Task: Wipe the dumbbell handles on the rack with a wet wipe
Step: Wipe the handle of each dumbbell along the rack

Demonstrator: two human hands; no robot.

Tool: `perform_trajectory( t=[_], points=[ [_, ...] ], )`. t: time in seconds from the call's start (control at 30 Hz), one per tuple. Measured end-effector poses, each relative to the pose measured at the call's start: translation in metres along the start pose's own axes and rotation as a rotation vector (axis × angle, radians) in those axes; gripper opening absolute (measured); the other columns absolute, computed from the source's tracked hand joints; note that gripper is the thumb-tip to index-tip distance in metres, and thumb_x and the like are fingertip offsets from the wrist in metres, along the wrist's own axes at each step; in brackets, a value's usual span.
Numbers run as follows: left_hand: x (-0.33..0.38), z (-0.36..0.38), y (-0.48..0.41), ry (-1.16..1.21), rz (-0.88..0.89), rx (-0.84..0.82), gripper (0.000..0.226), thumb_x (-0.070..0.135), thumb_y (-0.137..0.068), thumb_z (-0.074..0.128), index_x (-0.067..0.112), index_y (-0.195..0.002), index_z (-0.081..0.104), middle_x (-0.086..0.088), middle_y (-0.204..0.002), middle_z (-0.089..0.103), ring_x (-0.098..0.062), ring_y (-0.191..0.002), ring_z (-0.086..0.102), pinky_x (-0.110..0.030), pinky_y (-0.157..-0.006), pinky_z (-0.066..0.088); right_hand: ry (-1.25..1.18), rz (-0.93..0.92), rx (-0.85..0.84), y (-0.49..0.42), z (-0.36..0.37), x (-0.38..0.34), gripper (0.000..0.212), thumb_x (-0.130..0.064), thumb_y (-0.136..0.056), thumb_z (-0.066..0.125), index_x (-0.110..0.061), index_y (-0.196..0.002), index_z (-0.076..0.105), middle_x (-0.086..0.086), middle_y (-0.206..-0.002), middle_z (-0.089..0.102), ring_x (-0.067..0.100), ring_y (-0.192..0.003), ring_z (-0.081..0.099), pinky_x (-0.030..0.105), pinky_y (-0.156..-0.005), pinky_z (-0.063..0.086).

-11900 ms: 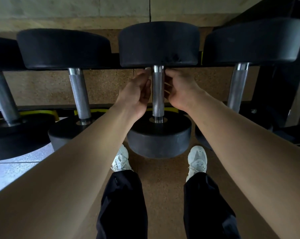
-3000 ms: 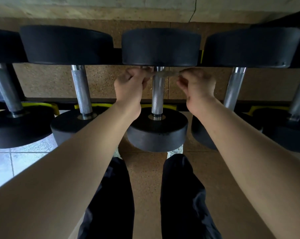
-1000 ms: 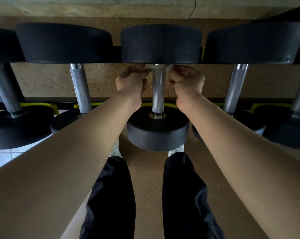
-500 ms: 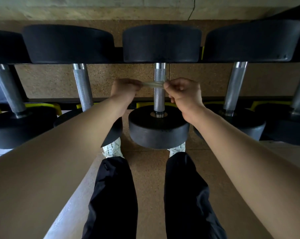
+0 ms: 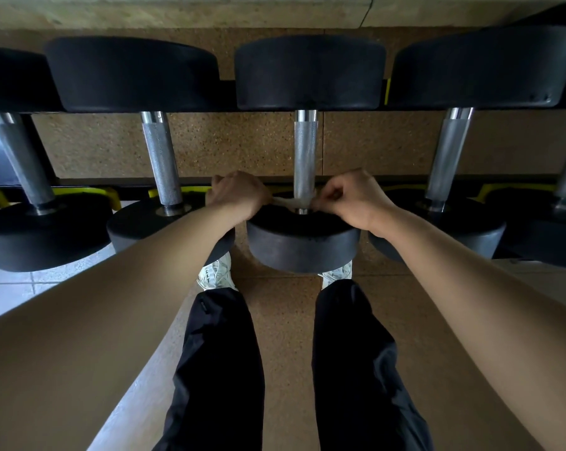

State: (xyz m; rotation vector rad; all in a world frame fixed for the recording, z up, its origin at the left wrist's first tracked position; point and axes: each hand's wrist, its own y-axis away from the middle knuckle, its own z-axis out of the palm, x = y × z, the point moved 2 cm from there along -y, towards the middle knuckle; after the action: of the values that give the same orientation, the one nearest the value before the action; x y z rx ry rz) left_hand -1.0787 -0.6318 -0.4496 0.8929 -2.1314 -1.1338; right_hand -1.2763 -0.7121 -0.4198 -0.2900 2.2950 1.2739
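Dark rack with yellow cradles across full width, loaded with black round-headed dumbbells lying front to back, knurled metal handles pointing toward camera. Brown speckled floor below, pale tiles at lower left. Two bare forearms reaching in from bottom corners toward centre dumbbell. Black trousers below it, white shoes partly tucked under its near head. Neighbour dumbbells just beside, left and right. Centre handle bare for most of its length. Left hand just left of handle's near end, fingers curled, pinching one end of wet wipe. Right hand just right of it, fingers curled, pinching other end. Wipe pulled into thin pale strip between both hands, touching handle at its near end, just above near head. Looks looped round the bar, but far side hidden, so cannot tell.
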Motion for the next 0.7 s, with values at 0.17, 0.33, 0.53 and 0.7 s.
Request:
perform_trajectory(
  t=[0.17,0.33,0.53,0.7],
  points=[
    [0.009,0.004,0.022,0.066,0.146,0.014,0.011,0.038,-0.088,0.065,0.046,-0.083,0.072,0.001,-0.131,0.061,-0.035,-0.139,0.033,-0.049,-0.110,0.024,0.133,0.104,0.005,-0.005,-0.006,0.007,0.004,-0.031,-0.092,0.073,-0.027,-0.091,0.072,0.001,-0.102,0.070,0.021,-0.098,0.065,0.040,-0.089,0.056],
    [0.007,0.003,0.016,-0.021,0.068,0.141,0.026,0.039,-0.096,0.057,0.034,-0.113,0.075,-0.004,-0.135,0.061,-0.036,-0.137,0.039,-0.045,-0.103,0.039,0.173,0.069,-0.088,-0.006,-0.002,-0.012,0.012,-0.027,-0.089,0.074,-0.016,-0.088,0.075,0.004,-0.095,0.071,0.018,-0.088,0.066,0.029,-0.075,0.052],
    [0.014,0.006,0.013,0.124,0.156,0.099,0.013,0.036,-0.092,0.063,0.035,-0.090,0.077,-0.001,-0.110,0.073,-0.026,-0.113,0.062,-0.035,-0.092,0.051,0.136,0.101,-0.076,-0.005,-0.007,0.002,0.014,-0.030,-0.090,0.074,-0.018,-0.096,0.077,0.003,-0.097,0.071,0.018,-0.090,0.065,0.032,-0.079,0.055],
    [0.010,0.010,0.026,0.229,0.282,-0.002,0.008,0.034,-0.089,0.072,0.036,-0.082,0.074,0.009,-0.097,0.072,-0.013,-0.095,0.066,-0.029,-0.076,0.050,0.168,0.149,0.008,-0.005,-0.013,0.014,0.011,-0.029,-0.093,0.071,-0.022,-0.098,0.077,0.006,-0.108,0.073,0.024,-0.100,0.067,0.033,-0.082,0.054]
  ],
)
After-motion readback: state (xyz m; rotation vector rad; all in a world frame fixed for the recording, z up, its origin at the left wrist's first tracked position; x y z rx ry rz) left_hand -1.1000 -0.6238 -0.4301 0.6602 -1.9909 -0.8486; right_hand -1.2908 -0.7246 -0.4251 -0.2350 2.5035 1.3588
